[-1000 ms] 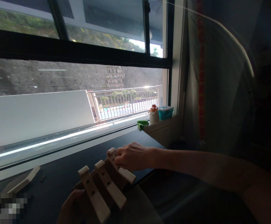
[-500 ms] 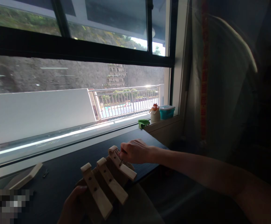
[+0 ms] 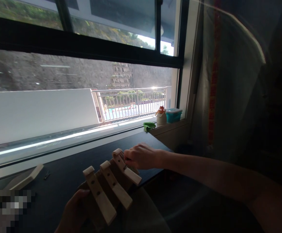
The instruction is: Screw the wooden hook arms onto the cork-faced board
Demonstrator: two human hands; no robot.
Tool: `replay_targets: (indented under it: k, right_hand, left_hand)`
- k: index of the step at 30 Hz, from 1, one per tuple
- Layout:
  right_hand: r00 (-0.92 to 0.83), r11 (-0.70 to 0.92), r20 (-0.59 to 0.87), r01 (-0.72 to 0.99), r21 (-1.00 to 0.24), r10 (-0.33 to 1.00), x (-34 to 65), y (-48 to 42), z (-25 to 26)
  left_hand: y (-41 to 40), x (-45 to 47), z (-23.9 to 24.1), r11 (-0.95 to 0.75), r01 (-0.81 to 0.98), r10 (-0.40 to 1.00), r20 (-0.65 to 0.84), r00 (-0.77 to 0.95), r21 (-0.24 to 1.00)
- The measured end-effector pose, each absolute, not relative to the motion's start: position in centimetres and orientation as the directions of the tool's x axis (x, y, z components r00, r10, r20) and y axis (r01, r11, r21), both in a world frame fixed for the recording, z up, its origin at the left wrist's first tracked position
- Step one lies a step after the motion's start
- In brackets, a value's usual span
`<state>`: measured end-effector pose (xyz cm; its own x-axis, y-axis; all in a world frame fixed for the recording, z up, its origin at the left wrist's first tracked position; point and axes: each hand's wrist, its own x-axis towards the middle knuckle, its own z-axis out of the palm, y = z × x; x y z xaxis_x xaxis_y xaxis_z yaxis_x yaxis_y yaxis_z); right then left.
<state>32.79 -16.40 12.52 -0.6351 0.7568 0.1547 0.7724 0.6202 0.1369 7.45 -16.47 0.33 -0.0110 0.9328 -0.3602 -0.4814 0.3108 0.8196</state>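
In the head view, a brown wooden board (image 3: 123,174) lies tilted at the dark table's near edge. Three pale wooden strips with curled upper ends cross it; the middle strip (image 3: 115,185) and the near strip (image 3: 103,203) show dark round holes. My left hand (image 3: 74,208) grips the board's left side, thumb on top. At the far strip (image 3: 131,173), my right hand (image 3: 141,157) is closed in a pinch. Something small and dark shows by a hole there, but what those fingers hold is too hidden to name.
Small dark metal bits (image 3: 47,175) and another pale wooden piece (image 3: 29,179) lie on the table (image 3: 65,181) at left. A green cloth (image 3: 149,126), a bottle with an orange top (image 3: 161,116) and a teal box (image 3: 173,115) stand by the window.
The view has tilted slightly, so the scene sits a little higher. Both hands keep their places on the board, with my right hand still at the far strip.
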Motion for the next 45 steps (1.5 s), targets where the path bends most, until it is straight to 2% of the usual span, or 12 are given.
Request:
replay_targets:
  k: [4,8,11,14,18,21,25,32,35,41,43,45]
  right_hand:
    - [-0.515,0.505,0.173,0.857,0.098,0.84,33.1,-16.2,11.9]
    - [-0.525,0.515,0.161,0.851,0.106,0.835,33.1,-16.3,12.6]
    - [-0.617,0.604,0.142,0.786,0.131,0.774,32.8,-16.8,13.4]
    - [-0.74,0.707,0.114,0.669,0.229,0.663,32.5,-17.2,13.7]
    - [-0.801,0.755,0.089,0.589,0.288,0.592,32.2,-17.2,13.2]
    - [-0.757,0.728,0.096,0.65,0.217,0.647,32.3,-16.9,12.9]
    - [-0.601,0.592,0.116,0.799,0.103,0.791,32.6,-16.2,12.8]
    - [-0.503,0.496,0.122,0.864,0.087,0.856,32.4,-16.4,13.4]
    - [-0.593,0.579,0.131,0.805,0.129,0.795,32.4,-17.0,13.9]
    - [-0.829,0.765,0.083,0.544,0.345,0.553,32.8,-17.4,13.0]
    - [-0.842,0.78,0.076,0.526,0.34,0.534,32.9,-17.4,12.6]
    - [-0.811,0.77,0.076,0.576,0.274,0.58,33.0,-17.4,12.3]
  left_hand:
    - [-16.7,7.7,0.6,0.309,-0.483,0.933,-0.36,-0.013,0.819]
    - [-16.3,7.5,0.1,0.241,-0.482,0.952,-0.303,-0.054,0.842]
    - [-16.1,7.3,-0.1,0.238,-0.486,0.952,-0.302,-0.056,0.841]
    - [-16.0,7.2,0.0,0.259,-0.484,0.946,-0.32,-0.046,0.836]
    - [-16.1,7.3,0.2,0.292,-0.477,0.938,-0.346,-0.026,0.829]
    - [-16.2,7.2,0.0,0.3,-0.48,0.94,-0.342,0.0,0.825]
    - [-15.9,6.9,-0.4,0.325,-0.494,0.927,-0.375,-0.002,0.806]
    - [-15.6,6.8,-1.0,0.284,-0.511,0.934,-0.355,-0.044,0.811]
    - [-15.7,6.8,-0.9,0.291,-0.506,0.93,-0.363,-0.048,0.812]
    - [-16.1,6.8,-0.3,0.32,-0.503,0.926,-0.376,-0.012,0.803]
    - [-16.2,6.9,-0.1,0.345,-0.488,0.921,-0.389,0.012,0.801]
    - [-16.2,6.9,0.0,0.356,-0.481,0.917,-0.398,0.016,0.801]
